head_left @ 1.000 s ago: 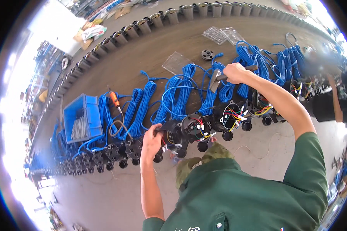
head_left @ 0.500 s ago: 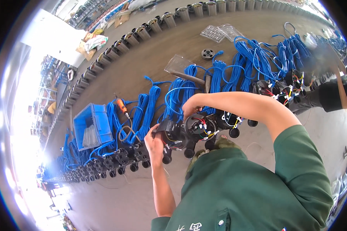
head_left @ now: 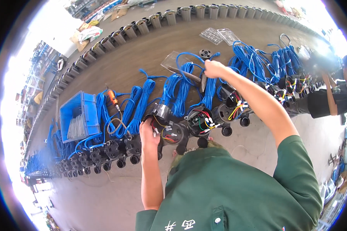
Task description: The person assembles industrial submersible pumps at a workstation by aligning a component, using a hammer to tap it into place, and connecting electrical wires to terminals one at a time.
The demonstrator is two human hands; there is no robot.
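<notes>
My left hand (head_left: 149, 133) grips a round black plastic cover (head_left: 161, 112), tilted up, with coloured wires and white connectors hanging beneath it. Close beside it stands an open cylindrical housing (head_left: 174, 134) with red and yellow wires inside. Farther out over the bench, my right hand (head_left: 215, 69) is closed on a blue cable (head_left: 187, 54), pinching a raised loop of it. That loop arcs above coiled blue cable bundles (head_left: 184, 89). Nearer my body, to the right, sit another wired black housing (head_left: 200, 120) and a further one (head_left: 223, 112). The fingertips of my left hand are partly hidden.
A hammer (head_left: 184, 75) lies among the cables, near a round black disc (head_left: 205, 54) and clear plastic trays (head_left: 212, 35). Leftward are an orange screwdriver (head_left: 112, 97) and a blue bin (head_left: 80, 117). Metal cylinders (head_left: 142, 27) line the far edge. Another person (head_left: 329, 98) works at right.
My right hand has moved away from the housings, outward and to the right, lifting a loop of blue cable. The black cover in my left hand has tipped upward, showing its wires.
</notes>
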